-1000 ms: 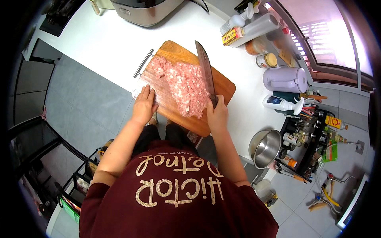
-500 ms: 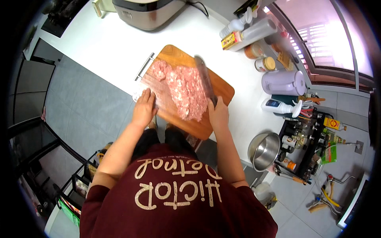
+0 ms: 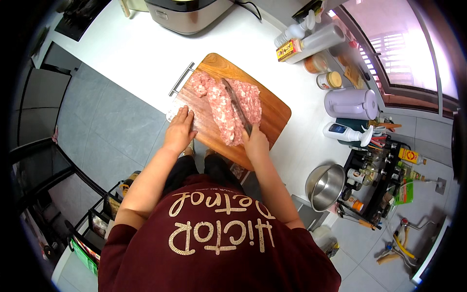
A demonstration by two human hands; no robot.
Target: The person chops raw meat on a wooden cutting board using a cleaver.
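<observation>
A wooden cutting board (image 3: 275, 117) with a metal handle (image 3: 181, 79) lies on the white counter, carrying a broad heap of pale pink minced meat (image 3: 220, 109) and a smaller clump (image 3: 198, 83). My right hand (image 3: 255, 139) is closed on the handle of a large knife (image 3: 233, 100), whose blade lies across the middle of the meat, pointing away from me. My left hand (image 3: 179, 127) rests on the board's near left edge, fingers stretched out and holding nothing, just left of the meat.
A rice cooker (image 3: 186, 14) stands behind the board. Bottles, jars, a lilac kettle (image 3: 348, 103) and a white spray bottle (image 3: 343, 131) line the right side by a window. A steel bowl (image 3: 323, 187) sits beside a black rack (image 3: 369, 182). Grey floor (image 3: 109, 112) shows at left.
My right hand and the knife have moved left, from the right edge of the meat into its middle. My left hand has stayed at the board's edge.
</observation>
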